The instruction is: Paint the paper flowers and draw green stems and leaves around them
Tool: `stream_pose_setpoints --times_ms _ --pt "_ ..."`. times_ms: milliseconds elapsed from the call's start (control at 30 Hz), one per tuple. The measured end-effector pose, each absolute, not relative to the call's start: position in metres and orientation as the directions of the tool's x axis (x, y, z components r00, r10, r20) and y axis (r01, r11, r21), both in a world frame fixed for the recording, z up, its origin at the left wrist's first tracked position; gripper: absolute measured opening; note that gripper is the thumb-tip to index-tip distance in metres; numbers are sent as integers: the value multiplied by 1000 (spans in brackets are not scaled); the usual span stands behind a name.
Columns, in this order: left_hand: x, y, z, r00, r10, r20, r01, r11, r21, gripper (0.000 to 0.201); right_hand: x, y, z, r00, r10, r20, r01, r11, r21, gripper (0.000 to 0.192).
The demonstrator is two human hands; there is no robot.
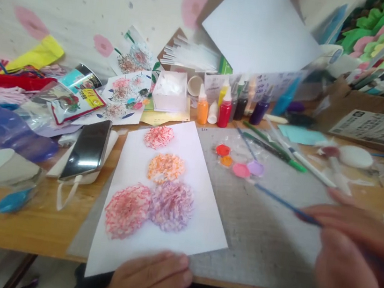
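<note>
My right hand (358,251) grips a thin blue paintbrush (286,204), its tip pointing left at the pink paint in the clear palette (231,145). Red, orange, pink and purple paints sit in that palette. My left hand (154,281) lies over the lower edge of a white sheet of paper (200,239), fingers laid flat side by side. On the sheet are several textured round flowers: a red one (158,137), an orange one (166,168), a pink-red one (127,211) and a purple one (171,206). Another brush rests across the palette.
A grey mat (254,237) lies beneath the sheet. Behind stand several paint bottles (224,110) and a white box (170,91). Green pens (272,147) lie right of the palette. At left are a phone (86,151), a blue spoon (13,201) and a snack packet (77,104). A cardboard box (375,118) stands right.
</note>
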State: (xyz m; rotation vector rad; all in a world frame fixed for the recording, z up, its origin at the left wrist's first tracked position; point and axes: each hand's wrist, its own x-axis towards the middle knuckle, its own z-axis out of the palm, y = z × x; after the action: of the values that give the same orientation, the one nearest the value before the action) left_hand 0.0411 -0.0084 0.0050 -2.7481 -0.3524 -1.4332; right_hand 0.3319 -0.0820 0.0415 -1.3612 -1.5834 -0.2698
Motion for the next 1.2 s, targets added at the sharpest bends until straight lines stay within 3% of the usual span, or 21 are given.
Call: stream_pose_setpoints --times_ms 67,100,267,467,633,867,1033,1200 --pt "41 -9 3 566 181 804 197 -977 81 16 311 -79 51 33 619 785 797 458 -394 14" --pt "41 -9 4 563 176 807 193 -978 79 17 300 -76 57 108 688 717 774 394 -495 12" --pt "44 -7 11 567 135 813 170 -984 45 22 263 -59 73 46 663 747 820 402 -407 12" --pt "44 -9 7 535 175 827 197 -977 80 24 265 -60 67 51 674 737 832 380 -404 13" --pt "43 -8 9 573 138 808 165 -985 51 22 263 -59 69 32 674 738 818 407 -407 13" --pt "44 -8 8 546 172 820 186 -979 82 24 263 -60 68 59 686 725 784 418 -459 15" --pt "42 -8 7 581 138 802 167 -985 48 20 264 -59 68 13 688 726 795 433 -424 14" --pt "42 -10 7 554 169 815 192 -979 73 19 264 -58 66 50 690 722 797 409 -445 13"
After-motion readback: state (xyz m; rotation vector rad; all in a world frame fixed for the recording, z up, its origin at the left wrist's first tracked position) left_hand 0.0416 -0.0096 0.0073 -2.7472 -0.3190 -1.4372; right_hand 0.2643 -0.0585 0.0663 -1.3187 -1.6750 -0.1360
